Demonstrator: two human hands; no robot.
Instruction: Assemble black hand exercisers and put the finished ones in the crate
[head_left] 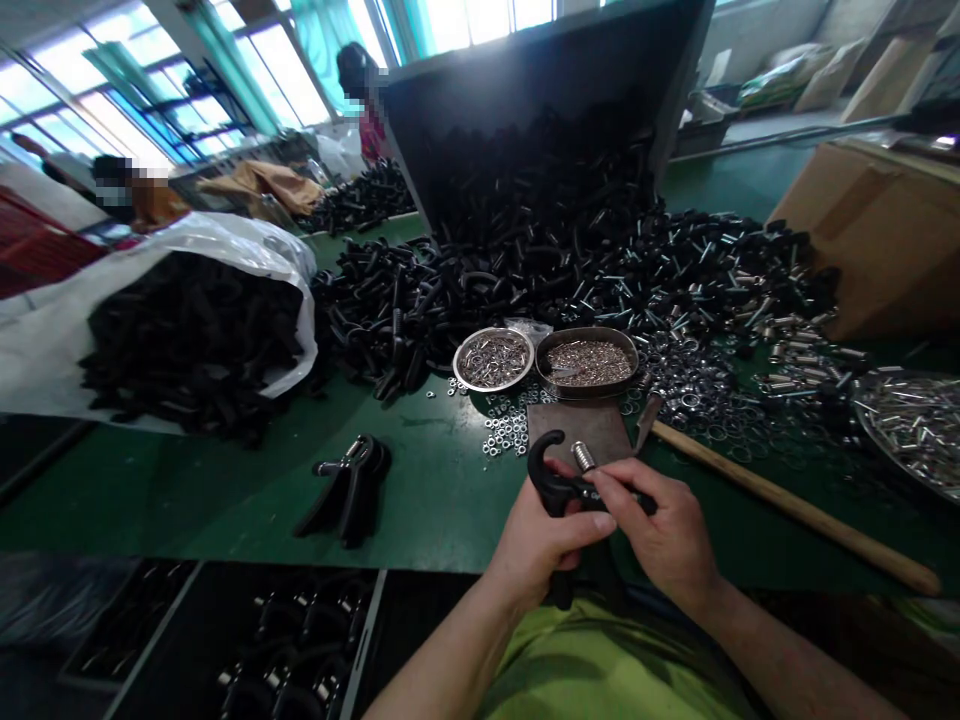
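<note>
My left hand (536,540) is closed around a black plastic spring clamp (551,475) with a hooked end pointing up. My right hand (671,530) is closed beside it, its thumb and fingertips pinched at the lower end of a silver coil spring (581,457) that sticks up from the clamp. The fingers hide where spring and clamp meet. Another black clamp (352,488), with a spring fitted, lies on the green table to the left. Beyond my hands is a grey metal plate (577,430).
Small nuts (506,428), a round dish (493,388) and an oval tin (589,392) of metal parts lie ahead. A wooden-handled hammer (795,505) rests at right. Black parts (525,260) heap behind, near a white bag (300,270) and cardboard box (870,240). People are in the background.
</note>
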